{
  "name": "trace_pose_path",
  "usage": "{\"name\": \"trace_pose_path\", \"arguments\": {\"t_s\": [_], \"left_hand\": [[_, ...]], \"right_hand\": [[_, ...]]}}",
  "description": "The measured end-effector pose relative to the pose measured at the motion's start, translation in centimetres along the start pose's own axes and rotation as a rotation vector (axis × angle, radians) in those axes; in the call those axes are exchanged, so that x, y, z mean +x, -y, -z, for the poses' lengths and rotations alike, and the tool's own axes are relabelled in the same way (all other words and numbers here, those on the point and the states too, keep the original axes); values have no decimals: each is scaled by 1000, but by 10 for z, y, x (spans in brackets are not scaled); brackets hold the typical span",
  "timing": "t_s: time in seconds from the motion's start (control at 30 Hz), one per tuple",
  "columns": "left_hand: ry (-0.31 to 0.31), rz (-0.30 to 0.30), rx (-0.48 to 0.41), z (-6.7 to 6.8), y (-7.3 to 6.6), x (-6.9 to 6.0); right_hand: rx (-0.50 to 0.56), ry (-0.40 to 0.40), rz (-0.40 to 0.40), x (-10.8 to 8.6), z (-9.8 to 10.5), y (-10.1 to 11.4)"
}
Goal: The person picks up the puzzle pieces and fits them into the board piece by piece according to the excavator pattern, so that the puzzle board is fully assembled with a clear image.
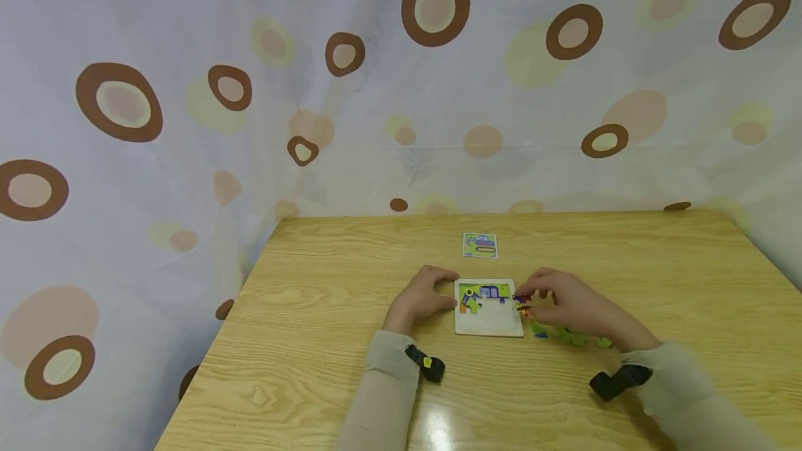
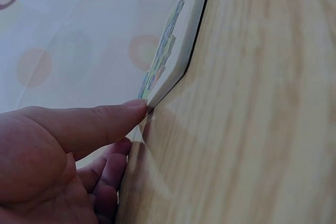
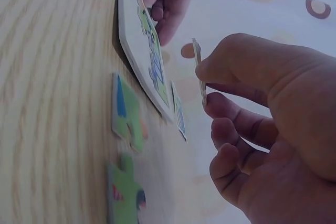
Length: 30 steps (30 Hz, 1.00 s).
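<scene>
One woodgrain table [image 1: 313, 312] bears a puzzle board [image 1: 491, 326]; spotted walls [image 1: 376, 106] seem cloth.

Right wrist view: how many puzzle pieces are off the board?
3: a puzzle piece pinched by the right hand, a blue-cornered piece on the table beside the board, and a green piece below, cut off. More may be hidden.

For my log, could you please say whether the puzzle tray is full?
The puzzle tray is partly filled: pieces lie along its top and left, while its lower right is bare.
</scene>
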<state>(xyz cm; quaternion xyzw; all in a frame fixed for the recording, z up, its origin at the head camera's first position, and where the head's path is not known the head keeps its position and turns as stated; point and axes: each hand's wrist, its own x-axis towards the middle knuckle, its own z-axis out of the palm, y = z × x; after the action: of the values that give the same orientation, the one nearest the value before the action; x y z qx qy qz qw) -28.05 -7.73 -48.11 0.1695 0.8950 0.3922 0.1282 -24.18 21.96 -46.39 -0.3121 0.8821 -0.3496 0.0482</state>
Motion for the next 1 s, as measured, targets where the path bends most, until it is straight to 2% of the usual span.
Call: {"name": "trace_pose_path", "arguments": {"t_s": [0.63,1.0], "left_hand": [[4,-1,30,1,3,2],[3,-3,27,1,1,0]], "right_hand": [[-65,26,74,33,-30,11],[-85,8,68,44,-39,12]]}}
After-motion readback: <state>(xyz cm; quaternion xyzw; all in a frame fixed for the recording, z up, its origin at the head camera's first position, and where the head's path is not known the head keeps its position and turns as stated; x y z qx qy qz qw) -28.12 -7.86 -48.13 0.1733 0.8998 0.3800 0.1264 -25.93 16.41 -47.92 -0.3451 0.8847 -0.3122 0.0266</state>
